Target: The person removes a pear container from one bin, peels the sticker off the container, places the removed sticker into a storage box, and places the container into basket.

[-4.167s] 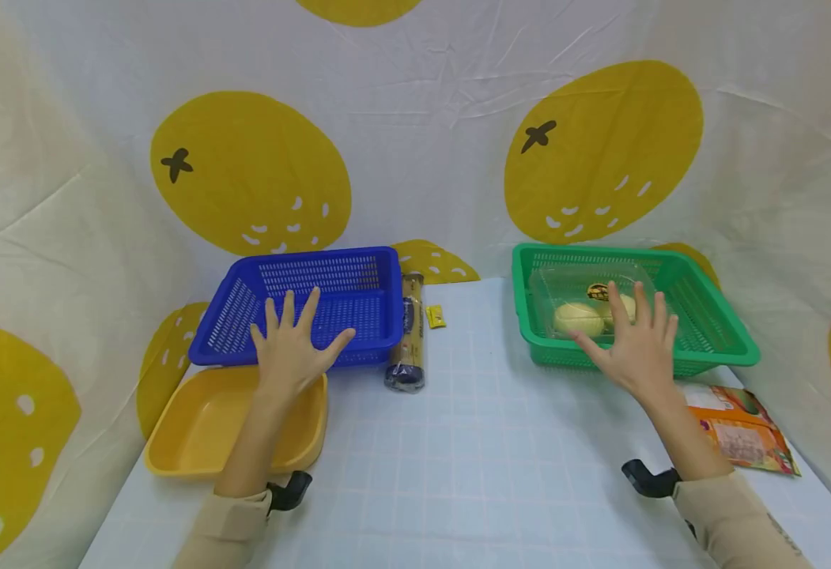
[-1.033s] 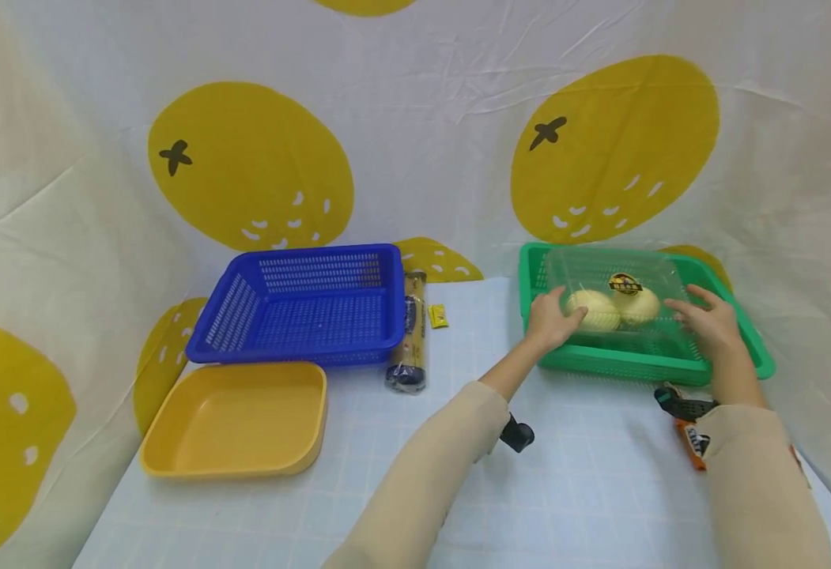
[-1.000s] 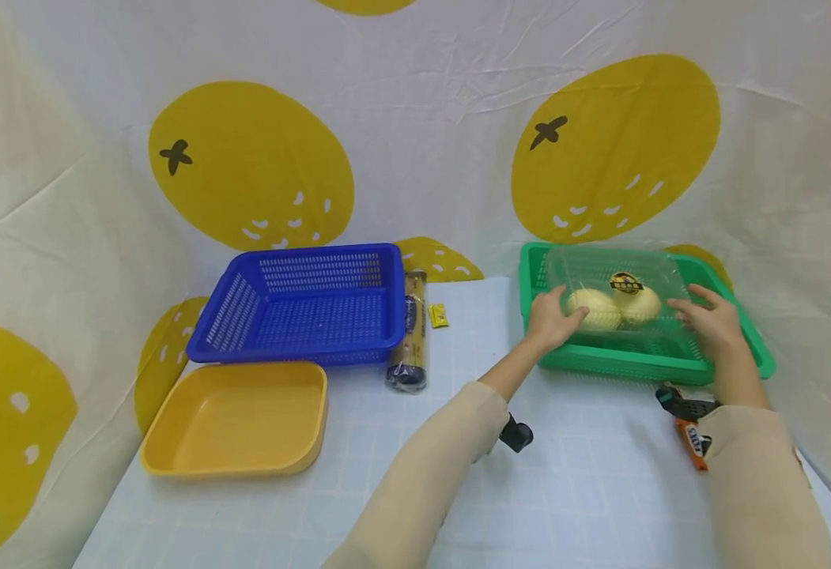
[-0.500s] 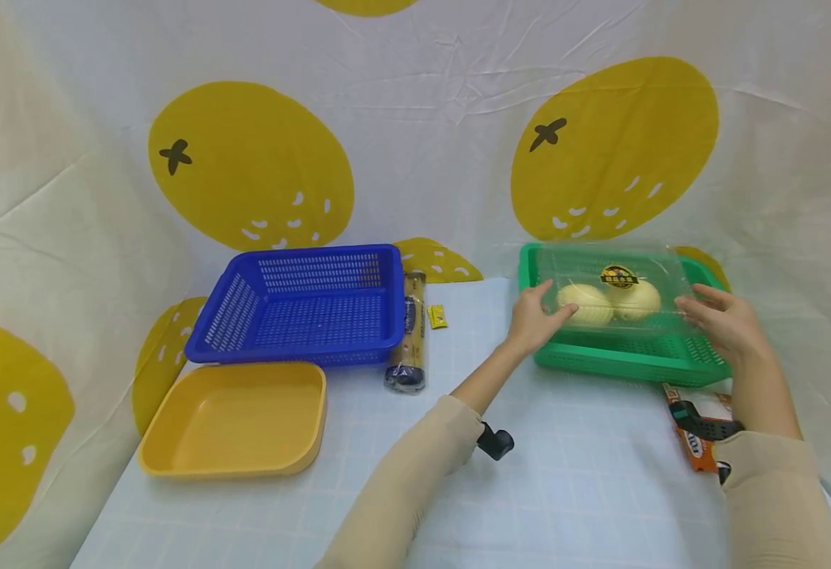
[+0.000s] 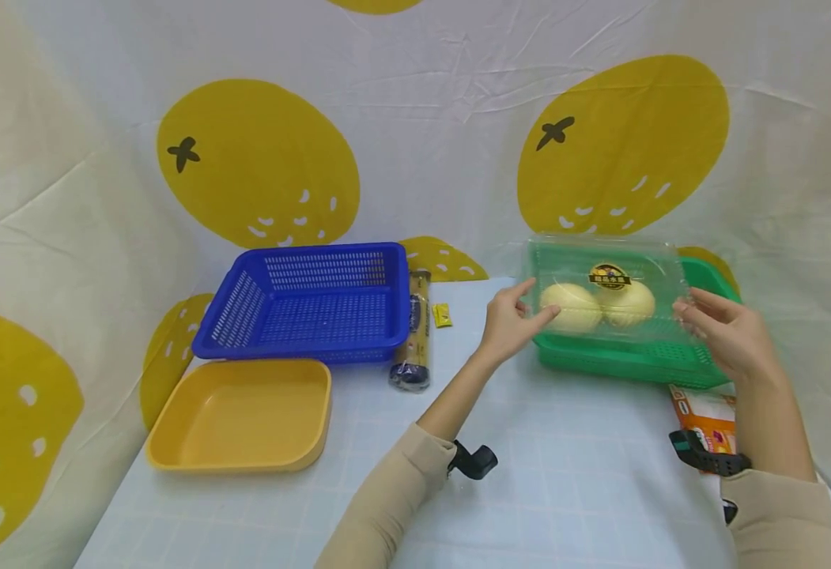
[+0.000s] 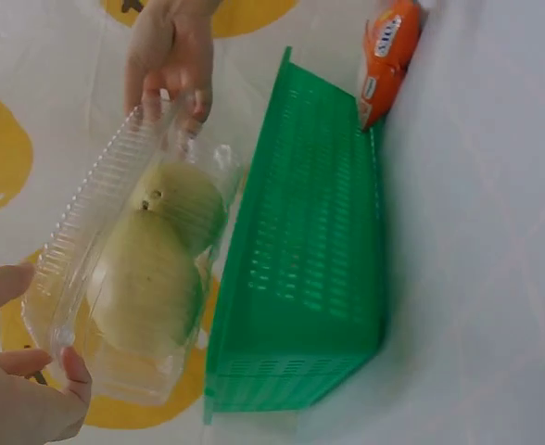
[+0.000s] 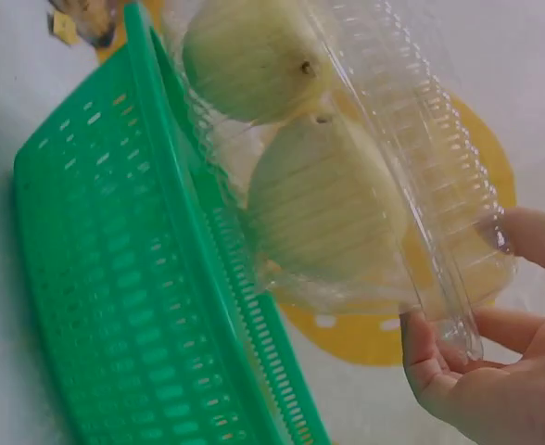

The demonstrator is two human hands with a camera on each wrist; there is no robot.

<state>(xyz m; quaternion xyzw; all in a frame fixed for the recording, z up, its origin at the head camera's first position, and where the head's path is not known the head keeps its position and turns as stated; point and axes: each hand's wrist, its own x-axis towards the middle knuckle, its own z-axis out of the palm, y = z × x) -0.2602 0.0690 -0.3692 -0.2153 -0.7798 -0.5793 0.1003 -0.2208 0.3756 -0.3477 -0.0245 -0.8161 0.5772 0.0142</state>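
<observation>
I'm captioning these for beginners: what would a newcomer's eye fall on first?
Probably the clear plastic box with its two pale round fruits, held above the green basket on the right between the left grip and right grip. Next, the blue basket and the yellow tray in front of it, on the left. Behind everything, big yellow shapes on the whitish cloth stand out too.

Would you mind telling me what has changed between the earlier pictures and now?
The left hand and right hand, spread and empty at first, now grip opposite ends of the clear container. It has been lifted above the green basket and shifted slightly left, two pale fruits inside. The blue basket, yellow tub and yellow sachet stayed put.
</observation>
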